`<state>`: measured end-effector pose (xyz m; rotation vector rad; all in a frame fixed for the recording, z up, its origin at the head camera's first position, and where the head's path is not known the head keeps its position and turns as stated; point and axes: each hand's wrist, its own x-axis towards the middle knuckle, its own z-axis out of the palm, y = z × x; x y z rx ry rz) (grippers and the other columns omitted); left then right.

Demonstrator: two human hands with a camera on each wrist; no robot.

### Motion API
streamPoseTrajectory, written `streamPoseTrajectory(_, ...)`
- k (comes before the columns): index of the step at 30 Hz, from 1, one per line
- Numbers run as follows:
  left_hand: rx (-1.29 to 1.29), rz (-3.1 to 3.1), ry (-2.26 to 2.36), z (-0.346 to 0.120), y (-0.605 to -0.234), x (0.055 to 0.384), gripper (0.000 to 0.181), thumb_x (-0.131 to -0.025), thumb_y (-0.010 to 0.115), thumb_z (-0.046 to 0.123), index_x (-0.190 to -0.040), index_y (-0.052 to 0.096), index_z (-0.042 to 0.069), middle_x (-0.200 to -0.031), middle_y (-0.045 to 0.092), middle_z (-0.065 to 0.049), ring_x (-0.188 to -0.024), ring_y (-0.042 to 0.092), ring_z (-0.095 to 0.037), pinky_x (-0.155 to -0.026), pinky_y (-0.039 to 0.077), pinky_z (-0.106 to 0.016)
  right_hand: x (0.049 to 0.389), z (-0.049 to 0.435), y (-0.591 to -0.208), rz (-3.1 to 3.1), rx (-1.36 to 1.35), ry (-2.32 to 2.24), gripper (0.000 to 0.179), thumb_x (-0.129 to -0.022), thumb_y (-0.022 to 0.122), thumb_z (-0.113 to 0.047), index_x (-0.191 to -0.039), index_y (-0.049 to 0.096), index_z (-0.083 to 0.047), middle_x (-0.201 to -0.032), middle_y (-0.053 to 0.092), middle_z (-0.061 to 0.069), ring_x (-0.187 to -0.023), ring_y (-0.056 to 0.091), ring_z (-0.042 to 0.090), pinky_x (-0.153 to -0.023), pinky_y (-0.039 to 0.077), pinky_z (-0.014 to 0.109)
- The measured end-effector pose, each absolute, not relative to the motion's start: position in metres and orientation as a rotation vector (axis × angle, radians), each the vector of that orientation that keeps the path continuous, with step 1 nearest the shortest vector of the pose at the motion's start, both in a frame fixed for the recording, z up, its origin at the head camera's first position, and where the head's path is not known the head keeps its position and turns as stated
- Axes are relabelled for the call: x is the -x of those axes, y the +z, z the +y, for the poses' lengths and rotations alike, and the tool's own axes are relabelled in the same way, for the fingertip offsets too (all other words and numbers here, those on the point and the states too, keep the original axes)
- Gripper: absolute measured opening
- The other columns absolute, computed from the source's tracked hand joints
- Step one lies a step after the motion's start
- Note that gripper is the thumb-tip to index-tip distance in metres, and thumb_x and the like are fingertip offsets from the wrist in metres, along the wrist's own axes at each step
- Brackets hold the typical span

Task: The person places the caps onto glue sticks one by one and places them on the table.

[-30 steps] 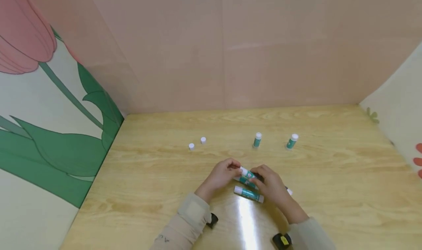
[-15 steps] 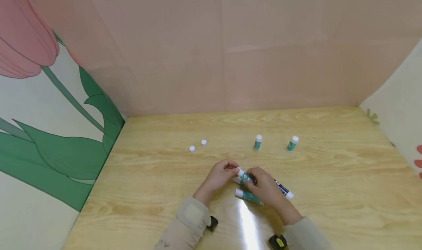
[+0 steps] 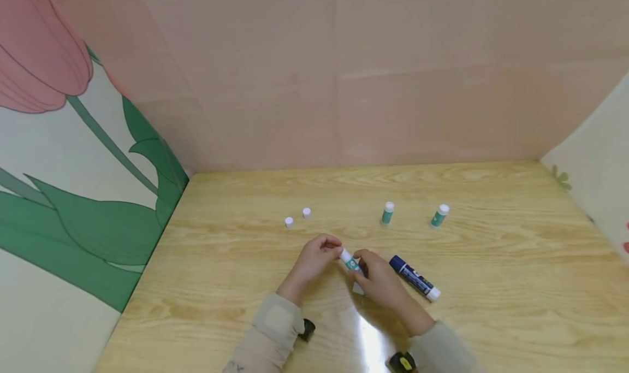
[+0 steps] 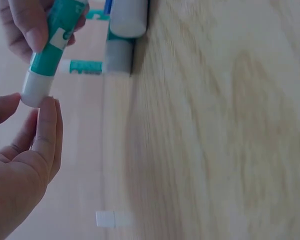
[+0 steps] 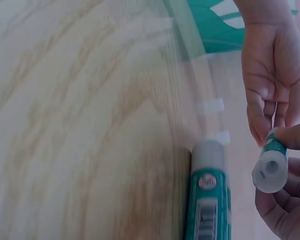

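A green-and-white glue stick [image 3: 350, 260] is held tilted above the table between both hands. My right hand [image 3: 382, 281] grips its green body with thumb and fingers. My left hand [image 3: 313, 259] has its thumb and fingertips at the white cap [image 4: 36, 91], pinching it. The stick's open-looking white base [image 5: 270, 172] faces the right wrist camera. Beneath my right hand lies another glue stick [image 5: 207, 200], mostly covered in the head view. To the right lies a dark blue marker-like tube [image 3: 415, 278] with a white end.
Two small white caps [image 3: 289, 221] [image 3: 307, 213] stand at the back left of the wooden table [image 3: 221, 285]. Two green glue sticks [image 3: 387, 213] [image 3: 439, 215] stand upright at the back right. A pink wall [image 3: 334, 89] rises behind.
Both hands have shifted left with the glue stick between them. The dark blue tube, earlier mostly covered by my right hand, shows fully; the lying green sticks are now mostly covered.
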<state>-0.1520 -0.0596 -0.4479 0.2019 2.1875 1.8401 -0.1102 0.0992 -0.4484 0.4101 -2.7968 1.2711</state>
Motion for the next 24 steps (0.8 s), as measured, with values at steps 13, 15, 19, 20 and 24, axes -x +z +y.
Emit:
streamPoseTrajectory(13, -0.212, 2.373, 1.695, -0.079, -0.450, 0.164, 0.021, -0.084, 0.056, 0.013, -0.100, 0.055, -0.001, -0.091, 0.057, -0.004, -0.082, 0.054, -0.015, -0.070, 0.044, -0.026, 0.108, 0.078, -0.450, -2.826, -0.416, 1.292, 0.021, -0.075, 0.063, -0.003, -0.076, 0.044, -0.010, -0.063, 0.042, -0.004, -0.057, 0.041, 0.010, -0.050, 0.037, 0.023)
streamPoseTrajectory(15, -0.197, 2.400, 1.671, -0.082, -0.451, 0.167, 0.020, -0.084, 0.056, 0.013, -0.100, 0.055, 0.000, -0.091, 0.057, -0.003, -0.083, 0.053, -0.015, -0.070, 0.044, -0.026, 0.108, 0.076, -0.450, -2.848, -0.411, 1.293, 0.021, -0.076, 0.063, -0.006, -0.074, 0.043, -0.011, -0.063, 0.041, -0.004, -0.057, 0.040, 0.010, -0.049, 0.036, 0.023)
streamPoseTrajectory(19, -0.184, 2.448, 1.647, -0.089, -0.454, 0.170, 0.021, -0.083, 0.056, 0.011, -0.100, 0.055, -0.001, -0.092, 0.057, -0.005, -0.085, 0.053, -0.018, -0.071, 0.045, -0.027, 0.106, 0.072, -0.452, -2.877, -0.440, 1.280, 0.022, -0.078, 0.062, -0.007, -0.070, 0.041, -0.012, -0.063, 0.040, -0.004, -0.057, 0.039, 0.010, -0.047, 0.036, 0.022)
streamPoseTrajectory(20, -0.181, 2.456, 1.648, -0.091, -0.455, 0.171, 0.021, -0.083, 0.056, 0.010, -0.100, 0.055, -0.001, -0.092, 0.057, -0.006, -0.085, 0.053, -0.019, -0.071, 0.045, -0.028, 0.106, 0.072, -0.453, -2.881, -0.454, 1.270, 0.023, -0.078, 0.062, -0.007, -0.069, 0.041, -0.012, -0.063, 0.040, -0.004, -0.057, 0.039, 0.010, -0.047, 0.036, 0.021)
streamPoseTrajectory(24, -0.179, 2.472, 1.664, -0.096, -0.458, 0.171, 0.020, -0.083, 0.056, 0.008, -0.099, 0.054, -0.002, -0.093, 0.056, -0.008, -0.086, 0.053, -0.021, -0.072, 0.045, -0.028, 0.104, 0.070, -0.457, -2.881, -0.492, 1.265, 0.024, -0.079, 0.060, -0.008, -0.067, 0.040, -0.013, -0.063, 0.040, -0.005, -0.057, 0.039, 0.009, -0.047, 0.036, 0.021)
